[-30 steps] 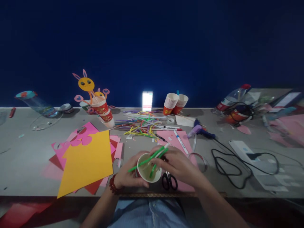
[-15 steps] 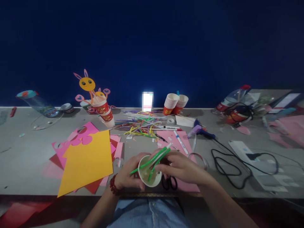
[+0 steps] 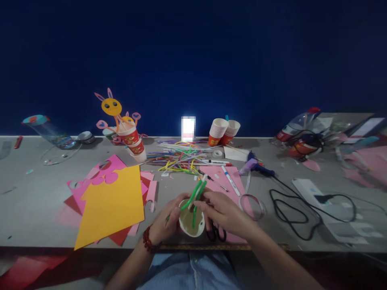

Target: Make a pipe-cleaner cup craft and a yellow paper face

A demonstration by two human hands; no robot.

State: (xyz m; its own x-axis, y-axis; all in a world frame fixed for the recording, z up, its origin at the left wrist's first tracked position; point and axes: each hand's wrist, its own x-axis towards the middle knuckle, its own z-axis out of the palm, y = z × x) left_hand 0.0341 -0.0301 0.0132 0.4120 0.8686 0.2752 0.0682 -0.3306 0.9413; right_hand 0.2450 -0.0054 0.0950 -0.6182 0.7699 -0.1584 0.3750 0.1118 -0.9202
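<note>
A white-rimmed paper cup [image 3: 192, 233] is held low in front of me, tilted so that its inside faces up. My left hand [image 3: 168, 219] is closed round the cup's left side. Thin green stems [image 3: 198, 189], with a white one among them, stand in the cup; one bends down inside. Whether they are pipe cleaners or straws I cannot tell. My right hand [image 3: 222, 211] pinches them at the cup's far right rim. Below that hand, black scissors [image 3: 220, 233] lie partly hidden on a pink sheet [image 3: 237, 235].
A heap of coloured stems [image 3: 181, 159] lies ahead. Stacked paper cups [image 3: 218, 131] stand behind it. Left are a rabbit-faced cup figure [image 3: 128, 135] and a yellow sheet [image 3: 113, 209] on coloured paper. Right are a glue gun [image 3: 261, 169], black cable [image 3: 290, 219], power strip [image 3: 314, 205] and bottle [image 3: 293, 127].
The stems have turned more upright, and the green end that stuck out left over the rim has swung inward. My left hand has slid a little to the cup's side.
</note>
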